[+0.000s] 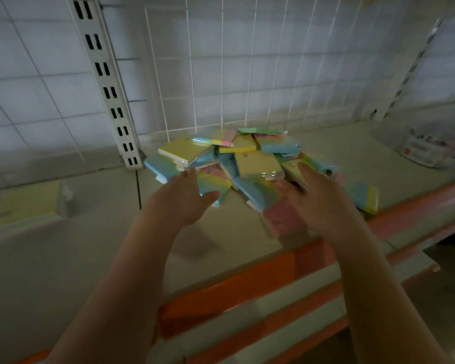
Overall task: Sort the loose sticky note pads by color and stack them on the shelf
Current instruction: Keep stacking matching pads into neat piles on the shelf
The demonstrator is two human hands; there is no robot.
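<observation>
A loose heap of sticky note pads [247, 158] lies on the pale shelf [90, 253] near the wire back grid. Yellow, blue, pink and multicolour pads are mixed in it. A yellow pad [259, 164] lies on top in the middle, and a pink pad [284, 219] lies at the near edge. My left hand [180, 198] reaches toward the heap's left side with straight fingers and holds nothing. My right hand [315, 198] is over the heap's right side, fingers extended; whether it touches a pad is unclear.
A stack of yellow pads [24, 208] sits at the far left of the shelf. A clear tub with small items [426, 145] stands at the back right. A slotted white upright [105, 82] rises at the left. The shelf's front edge [229, 290] is orange.
</observation>
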